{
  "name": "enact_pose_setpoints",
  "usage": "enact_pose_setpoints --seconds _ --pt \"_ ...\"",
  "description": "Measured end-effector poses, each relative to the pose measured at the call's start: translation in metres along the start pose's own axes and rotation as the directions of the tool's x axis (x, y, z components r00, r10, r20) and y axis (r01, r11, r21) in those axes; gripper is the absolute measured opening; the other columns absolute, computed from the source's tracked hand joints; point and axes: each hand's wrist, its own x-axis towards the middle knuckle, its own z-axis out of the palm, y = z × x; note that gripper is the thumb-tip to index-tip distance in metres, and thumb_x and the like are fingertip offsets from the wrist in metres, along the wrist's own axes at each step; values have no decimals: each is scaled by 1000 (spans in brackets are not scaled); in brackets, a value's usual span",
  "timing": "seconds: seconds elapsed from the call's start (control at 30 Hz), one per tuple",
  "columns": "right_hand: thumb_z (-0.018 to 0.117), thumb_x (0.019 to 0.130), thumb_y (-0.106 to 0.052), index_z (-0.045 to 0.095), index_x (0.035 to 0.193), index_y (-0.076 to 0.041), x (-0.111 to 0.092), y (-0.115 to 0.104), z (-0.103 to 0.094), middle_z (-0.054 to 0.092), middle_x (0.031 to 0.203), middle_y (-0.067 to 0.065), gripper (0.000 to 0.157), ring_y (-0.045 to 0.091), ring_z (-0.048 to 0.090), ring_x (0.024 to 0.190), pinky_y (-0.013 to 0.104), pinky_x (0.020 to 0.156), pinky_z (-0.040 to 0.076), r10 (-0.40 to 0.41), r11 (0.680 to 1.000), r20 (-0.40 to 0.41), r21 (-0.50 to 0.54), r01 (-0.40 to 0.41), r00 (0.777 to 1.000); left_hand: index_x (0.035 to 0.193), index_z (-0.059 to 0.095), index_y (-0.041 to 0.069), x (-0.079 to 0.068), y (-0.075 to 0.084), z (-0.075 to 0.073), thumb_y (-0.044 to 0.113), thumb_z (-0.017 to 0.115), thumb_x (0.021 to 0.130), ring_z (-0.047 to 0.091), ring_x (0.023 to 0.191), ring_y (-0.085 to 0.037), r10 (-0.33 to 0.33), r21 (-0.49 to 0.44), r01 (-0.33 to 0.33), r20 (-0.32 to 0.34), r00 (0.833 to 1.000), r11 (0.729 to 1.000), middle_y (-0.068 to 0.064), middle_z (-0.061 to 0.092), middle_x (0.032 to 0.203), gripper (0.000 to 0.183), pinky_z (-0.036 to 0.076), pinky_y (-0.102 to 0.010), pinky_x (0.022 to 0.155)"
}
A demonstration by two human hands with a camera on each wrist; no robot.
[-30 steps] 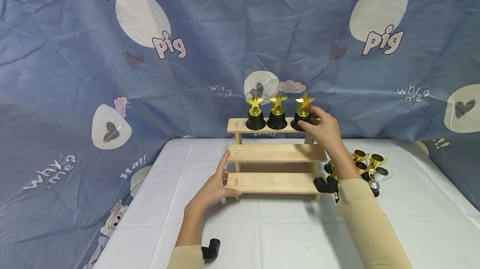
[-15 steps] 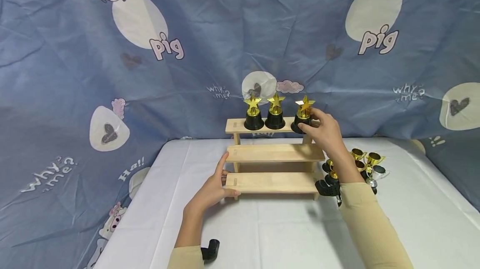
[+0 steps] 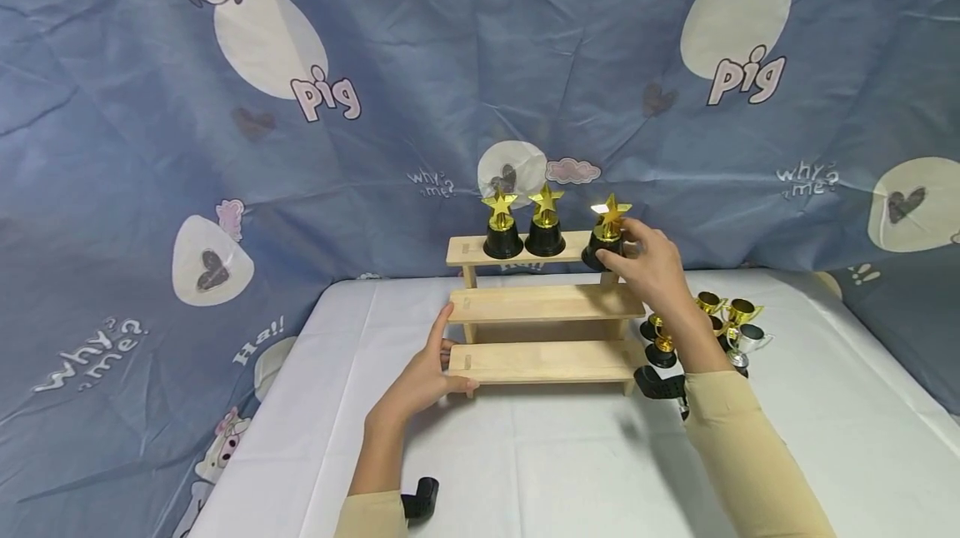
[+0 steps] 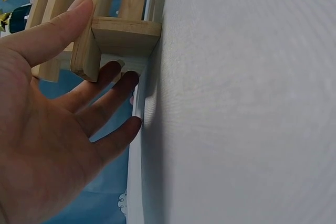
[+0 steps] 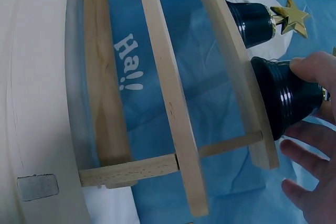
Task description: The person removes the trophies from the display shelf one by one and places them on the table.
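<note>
My right hand (image 3: 651, 265) pinches the black base of a gold star trophy (image 3: 607, 234) at the right part of the top board of a three-tier wooden display rack (image 3: 543, 302). In the right wrist view, this base (image 5: 289, 95) stands against the board near its right end; its far side is hidden by the fingers. Two more star trophies, a left one (image 3: 502, 230) and a middle one (image 3: 545, 226), stand upright on that board. My left hand (image 3: 414, 378) touches the rack's left end, its thumb on the lowest board and its other fingers spread and fairly straight.
Several small cup trophies in gold and silver (image 3: 738, 313) cluster on the white tablecloth (image 3: 570, 463) right of the rack, partly hidden by my right forearm. A blue printed curtain (image 3: 420, 63) hangs behind the table. The rack's lower two boards show bare wood.
The pinched star trophy has shifted right along the top board, widening its gap from the other two. My left hand keeps its place at the rack. The head view has shifted slightly.
</note>
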Motion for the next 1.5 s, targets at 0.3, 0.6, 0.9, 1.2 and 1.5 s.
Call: enact_pose_setpoints --seconds 0.3,0.6,0.9,1.2,1.5 --pt "74 87 -38 56 137 -15 -8 3 -3 62 122 16 58 37 54 114 54 94 40 -9 1000 -25 -6 9 1000 150 1 60 0 -1 -1 16 90 68 60 117 -29 -8 7 8 12 1000 1000 -8 58 124 129 49 -47 92" --pt "74 86 -38 58 132 -16 -14 1 -8 64 120 14 53 33 57 112 49 90 41 -5 1000 -29 30 6 1000 153 2 56 1 -1 0 17 91 67 60 120 -31 -9 5 9 7 1000 1000 -11 58 126 129 48 -51 95" --pt "76 84 -37 59 127 -15 -25 1 -19 65 117 16 51 36 59 114 52 89 45 8 1000 -20 -23 -9 1000 153 0 55 1 0 1 18 91 66 62 117 -30 -6 4 6 -1 1000 1000 -11 59 125 131 49 -51 95" --pt "76 84 -41 58 127 -17 -39 7 -27 64 121 15 52 39 55 119 55 92 43 64 998 9 -32 -63 998 153 2 55 1 0 1 17 91 67 63 115 -30 -9 -3 8 -3 1000 1000 -11 60 122 130 50 -50 94" --pt "76 85 -39 56 128 -16 -52 17 -23 66 115 17 53 38 62 104 47 79 48 65 996 32 -60 -63 997 152 0 58 0 1 0 17 91 67 62 115 -29 -14 -9 14 4 1000 1000 -10 59 121 130 50 -48 94"
